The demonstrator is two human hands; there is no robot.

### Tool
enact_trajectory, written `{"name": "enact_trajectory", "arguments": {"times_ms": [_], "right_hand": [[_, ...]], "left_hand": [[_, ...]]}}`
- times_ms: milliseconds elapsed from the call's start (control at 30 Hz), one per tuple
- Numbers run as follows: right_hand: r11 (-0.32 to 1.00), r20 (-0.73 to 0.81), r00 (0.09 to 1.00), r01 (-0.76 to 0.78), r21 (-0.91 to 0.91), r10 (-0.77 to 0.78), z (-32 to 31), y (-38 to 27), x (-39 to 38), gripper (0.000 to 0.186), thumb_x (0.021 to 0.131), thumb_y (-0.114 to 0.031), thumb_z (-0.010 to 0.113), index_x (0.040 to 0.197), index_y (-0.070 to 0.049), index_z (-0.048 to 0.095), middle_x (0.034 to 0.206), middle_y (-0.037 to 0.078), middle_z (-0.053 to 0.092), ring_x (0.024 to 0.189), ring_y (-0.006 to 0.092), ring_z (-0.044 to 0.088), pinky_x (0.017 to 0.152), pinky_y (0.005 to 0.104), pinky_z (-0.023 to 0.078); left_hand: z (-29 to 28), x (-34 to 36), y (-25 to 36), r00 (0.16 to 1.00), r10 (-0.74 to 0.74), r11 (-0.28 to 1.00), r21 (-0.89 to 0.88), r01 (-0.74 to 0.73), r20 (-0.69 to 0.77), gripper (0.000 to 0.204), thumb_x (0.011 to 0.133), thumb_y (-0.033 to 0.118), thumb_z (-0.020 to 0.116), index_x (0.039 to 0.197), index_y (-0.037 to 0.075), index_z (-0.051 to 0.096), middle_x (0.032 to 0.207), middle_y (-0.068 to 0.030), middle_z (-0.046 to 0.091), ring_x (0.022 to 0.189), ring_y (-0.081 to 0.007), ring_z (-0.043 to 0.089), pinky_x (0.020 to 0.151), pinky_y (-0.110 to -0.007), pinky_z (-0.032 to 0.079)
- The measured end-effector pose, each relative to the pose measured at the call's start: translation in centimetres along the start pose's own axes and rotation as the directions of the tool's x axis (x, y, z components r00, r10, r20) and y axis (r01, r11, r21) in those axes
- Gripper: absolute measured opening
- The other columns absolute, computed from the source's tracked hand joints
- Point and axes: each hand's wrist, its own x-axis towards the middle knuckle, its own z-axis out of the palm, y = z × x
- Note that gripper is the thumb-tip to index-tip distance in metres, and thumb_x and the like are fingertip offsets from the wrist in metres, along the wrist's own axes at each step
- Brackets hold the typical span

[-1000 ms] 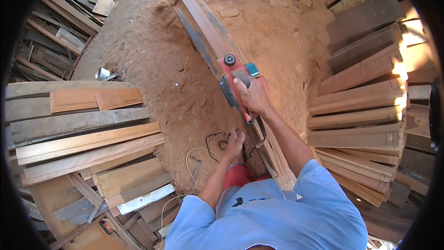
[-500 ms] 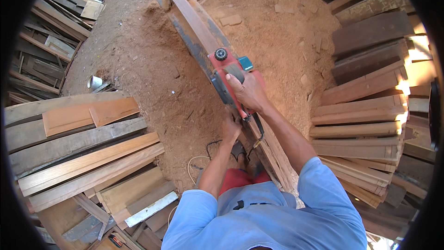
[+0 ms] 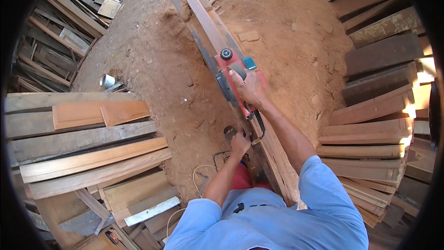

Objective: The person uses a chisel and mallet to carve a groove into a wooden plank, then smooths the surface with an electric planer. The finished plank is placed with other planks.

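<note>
My right hand (image 3: 249, 85) is wrapped round the rear handle of a red electric planer (image 3: 225, 65) with a black front knob and a teal part on its side. The planer sits on a long narrow wooden strip (image 3: 203, 18), which lies along a worn, thick beam (image 3: 270, 166) running away from my waist. Behind the planer, my left hand (image 3: 240, 144) is closed against the beam's left side; what its fingers hold is hidden. A dark rounded thing (image 3: 229, 132) shows just beyond it, too unclear to name. The planer's black cord (image 3: 262, 127) hangs from its back end.
Sawdust and shavings (image 3: 296, 32) cover the ground around the beam. Stacked boards (image 3: 92, 143) lie at my left, and more boards (image 3: 365, 132) line the right. A white cup-like container (image 3: 107, 81) lies on the ground at left. A pale cable (image 3: 196, 176) loops near my legs.
My left hand has moved back toward my body, away from the planer's rear. The right hand remains on the planer, which shows little movement along the strip. The whole view has shifted slightly.
</note>
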Motion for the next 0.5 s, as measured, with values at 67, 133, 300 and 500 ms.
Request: {"name": "enact_trajectory", "arguments": {"times_ms": [67, 133, 300, 500], "right_hand": [[1.0, -0.01, 1.0, -0.016, -0.017, 0.015, 0.5, -0.8, 1.5, 0.085, 0.092, -0.07, 0.054, 0.097, 0.014, 0.066, 0.092, 0.035, 0.069, 0.095, 0.0467, 0.07, 0.084, 0.0503, 0.052], [0.998, -0.025, 0.999, -0.021, -0.056, 0.02, 0.8, -1.3, 3.4, 0.082, 0.092, -0.069, 0.055, 0.095, 0.013, 0.066, 0.09, 0.034, 0.069, 0.093, 0.0462, 0.07, 0.083, 0.0502, 0.053], [1.0, -0.012, 1.0, -0.009, 0.002, 0.009, 2.1, -2.7, 8.0, 0.075, 0.094, -0.065, 0.056, 0.092, 0.01, 0.066, 0.08, 0.025, 0.067, 0.082, 0.0366, 0.067, 0.076, 0.0472, 0.051], [0.999, -0.027, 0.999, 0.036, 0.004, -0.036, 3.1, -2.7, 13.4, 0.066, 0.098, -0.06, 0.055, 0.092, 0.006, 0.065, 0.071, 0.012, 0.062, 0.07, 0.0195, 0.059, 0.067, 0.0411, 0.049]], "left_hand": [[0.2, -0.1, -0.8, 0.997, 0.067, 0.986, -0.15, -0.073, -0.044, 0.052, 0.093, 0.024, 0.066, 0.139, 0.003, 0.053, 0.117, -0.0298, 0.069, 0.111, -0.0478, 0.065, 0.093, -0.052, 0.052], [-0.2, 0.4, -1.4, 0.991, 0.132, 0.983, -0.128, -0.134, -0.028, 0.059, 0.094, 0.028, 0.065, 0.142, -0.001, 0.05, 0.11, -0.0312, 0.07, 0.106, -0.05, 0.066, 0.091, -0.054, 0.053], [-2.3, 6.8, -5.4, 0.997, 0.066, 0.808, -0.584, -0.078, -0.042, 0.061, 0.103, 0.035, 0.057, 0.147, -0.006, 0.045, 0.117, -0.0261, 0.071, 0.114, -0.027, 0.068, 0.095, -0.034, 0.05], [-10.6, 19.6, 0.3, 0.974, 0.041, 0.73, -0.659, -0.18, -0.221, 0.058, 0.108, 0.034, 0.045, 0.148, -0.008, 0.041, 0.14, -0.0309, 0.055, 0.131, -0.0364, 0.054, 0.109, -0.042, 0.041]]}}
